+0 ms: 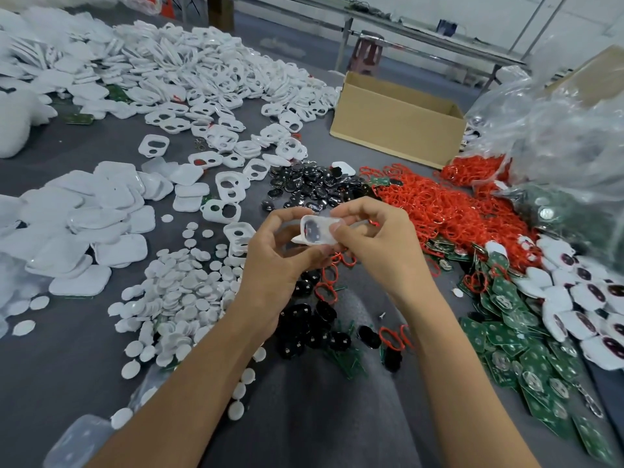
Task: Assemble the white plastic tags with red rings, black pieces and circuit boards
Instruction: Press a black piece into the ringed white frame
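Note:
Both hands hold one white plastic tag [315,231] above the grey table [84,153], a dark piece showing inside its shell. My left hand [273,251] grips the tag's left side with curled fingers. My right hand [371,238] pinches its right end, and a bit of red ring [373,223] shows by the fingers. Loose red rings [435,211] are heaped to the right. Black pieces [317,325] lie below the hands and round dark ones [304,187] above. Green circuit boards [526,352] are piled at the right.
White tag shells [202,72] cover the far left, flat white covers [101,211] the near left, small white discs [182,292] the front. A cardboard box [398,130] stands behind the rings. A clear plastic bag [553,136] bulges at right. Assembled tags [584,298] lie at far right.

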A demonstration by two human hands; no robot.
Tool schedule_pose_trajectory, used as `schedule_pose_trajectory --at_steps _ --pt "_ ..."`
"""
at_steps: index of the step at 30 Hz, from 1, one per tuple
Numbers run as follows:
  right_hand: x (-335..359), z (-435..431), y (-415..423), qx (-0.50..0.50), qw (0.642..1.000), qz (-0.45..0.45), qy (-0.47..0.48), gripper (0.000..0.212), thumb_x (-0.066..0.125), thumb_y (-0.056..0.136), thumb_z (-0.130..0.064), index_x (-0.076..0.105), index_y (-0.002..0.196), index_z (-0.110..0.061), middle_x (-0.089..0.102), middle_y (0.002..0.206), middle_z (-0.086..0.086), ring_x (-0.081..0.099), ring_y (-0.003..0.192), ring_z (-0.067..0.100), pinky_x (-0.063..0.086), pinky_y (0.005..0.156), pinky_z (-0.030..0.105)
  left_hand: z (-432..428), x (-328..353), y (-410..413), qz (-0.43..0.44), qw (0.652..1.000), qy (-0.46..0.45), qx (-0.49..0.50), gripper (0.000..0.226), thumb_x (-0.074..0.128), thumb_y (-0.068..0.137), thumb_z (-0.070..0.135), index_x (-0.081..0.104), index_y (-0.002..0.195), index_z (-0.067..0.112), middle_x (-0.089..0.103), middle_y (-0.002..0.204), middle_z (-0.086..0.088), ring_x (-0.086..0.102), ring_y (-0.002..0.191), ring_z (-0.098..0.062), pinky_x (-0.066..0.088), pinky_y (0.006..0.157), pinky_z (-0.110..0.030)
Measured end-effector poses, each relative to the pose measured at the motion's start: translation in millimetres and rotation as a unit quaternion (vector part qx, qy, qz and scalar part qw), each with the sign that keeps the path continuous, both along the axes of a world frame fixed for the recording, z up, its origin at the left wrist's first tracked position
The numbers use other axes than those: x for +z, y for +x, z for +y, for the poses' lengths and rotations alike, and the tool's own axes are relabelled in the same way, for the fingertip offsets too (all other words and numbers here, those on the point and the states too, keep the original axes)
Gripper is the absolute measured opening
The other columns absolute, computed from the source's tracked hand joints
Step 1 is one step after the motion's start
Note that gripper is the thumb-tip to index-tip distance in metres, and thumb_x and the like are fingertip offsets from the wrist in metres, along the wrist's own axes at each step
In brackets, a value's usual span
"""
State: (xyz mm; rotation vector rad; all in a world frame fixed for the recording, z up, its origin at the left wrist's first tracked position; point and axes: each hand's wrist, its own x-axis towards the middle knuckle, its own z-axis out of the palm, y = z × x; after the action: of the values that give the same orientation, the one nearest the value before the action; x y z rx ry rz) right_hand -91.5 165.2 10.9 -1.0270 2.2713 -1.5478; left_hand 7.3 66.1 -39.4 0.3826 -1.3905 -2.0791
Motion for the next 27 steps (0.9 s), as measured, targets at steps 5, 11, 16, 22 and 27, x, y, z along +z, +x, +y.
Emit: schedule_pose_trajectory --at_steps 5,11,16,22,27 --pt "0.3 -0.7 1.2 0.007 0.999 -0.03 -0.032 0.015 0.063 0.085 0.006 0.07 0.095 -0.003 0.065 0.069 0.003 0.058 0.047 0.006 0.043 0.048 0.016 -1.0 -3.5 -1.7 -0.002 1.0 -0.001 -0.001 0.043 0.075 0.075 -0.008 0.06 0.109 0.014 0.072 0.103 -0.006 0.069 0.091 -0.018 0.06 0.076 -0.035" --pt "0.9 0.5 -1.2 0.014 0.992 -0.09 -0.085 0.015 0.062 0.084 0.01 0.069 0.092 -0.001 0.064 0.061 -0.001 0.059 0.049 0.008 0.042 0.047 0.017 -0.9 -2.9 -1.6 -0.001 1.0 0.007 -0.001 0.044 0.075 0.074 -0.009 0.061 0.11 0.013 0.071 0.103 -0.008 0.068 0.09 -0.018 0.06 0.077 -0.035" --pt "-0.4 0.7 -2.2 0.019 0.991 -0.103 -0.08 0.014 0.063 0.083 0.009 0.069 0.092 0.001 0.063 0.059 0.001 0.058 0.049 0.01 0.042 0.046 0.018 -0.1 -1.8 -1.4 -0.001 1.0 0.001 -0.001 0.047 0.078 0.07 -0.006 0.06 0.111 0.011 0.072 0.099 -0.003 0.068 0.087 -0.014 0.06 0.077 -0.033" --pt "-1.0 -0.2 0.6 -0.014 0.996 -0.078 -0.049 0.011 0.065 0.084 0.005 0.069 0.091 -0.002 0.063 0.06 0.005 0.054 0.041 0.009 0.041 0.044 0.017 0.9 -0.3 -1.0 0.005 1.0 -0.004 0.0 0.046 0.077 0.071 -0.006 0.059 0.111 0.009 0.072 0.097 -0.001 0.068 0.086 -0.012 0.058 0.071 -0.026" --pt "-1.3 0.1 3.4 -0.025 0.999 -0.04 -0.014 0.011 0.065 0.084 0.001 0.071 0.09 -0.006 0.064 0.058 0.003 0.056 0.043 0.006 0.044 0.049 0.019 1.8 0.4 -0.5 0.007 1.0 -0.002 -0.003 0.051 0.08 0.068 0.001 0.059 0.113 0.008 0.072 0.101 -0.005 0.069 0.088 -0.015 0.058 0.072 -0.028"
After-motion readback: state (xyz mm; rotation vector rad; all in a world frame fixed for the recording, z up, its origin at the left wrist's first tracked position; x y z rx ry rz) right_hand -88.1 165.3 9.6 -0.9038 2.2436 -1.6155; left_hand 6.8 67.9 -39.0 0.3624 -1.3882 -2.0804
